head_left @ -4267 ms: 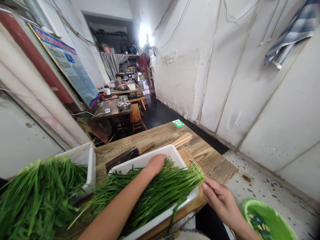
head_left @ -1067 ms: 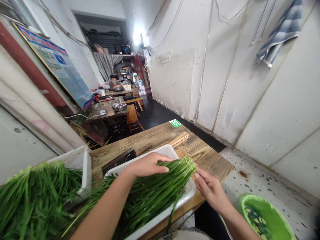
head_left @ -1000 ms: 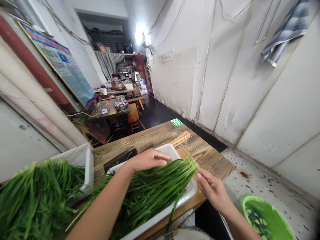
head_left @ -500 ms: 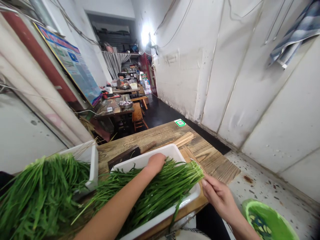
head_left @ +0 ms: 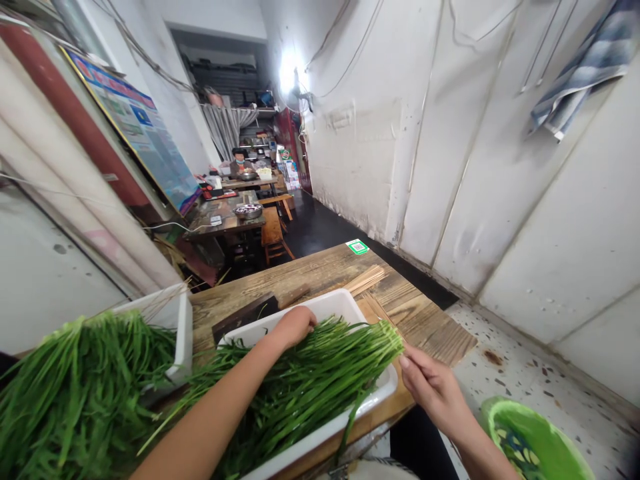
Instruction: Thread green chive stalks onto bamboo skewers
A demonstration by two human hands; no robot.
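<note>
- Green chives [head_left: 320,373] lie across a white tub [head_left: 350,308] on the worktop [head_left: 425,313].
- Left hand [head_left: 295,325] curled among them; right hand [head_left: 434,383], well apart, at pale stalk ends [head_left: 389,340]; grips unclear.

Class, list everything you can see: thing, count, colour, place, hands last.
Trays: two, white, centre and left
Near table: one, brown, beneath trays
Leafy stalks: uncountable, green, both trays
Cleaver: one, dark, behind centre tray
Thin sticks: uncounted, tan, near table
Card: one, green and white, near table's corner
Farther tables: two, brown, background
Metal bowls: at least two, silver, farther tables
Seats: at least two, brown, beside farther tables
Bucket: one, green, lower right
Striped cloth: one, blue and white, upper right
Poster: one, mostly blue, upper left
Curtain: one, grey, background
Other person: one, clothing unclear, background
Left hand: one, bare, over stalks
Right hand: one, bare, at stalks' pale ends
</note>
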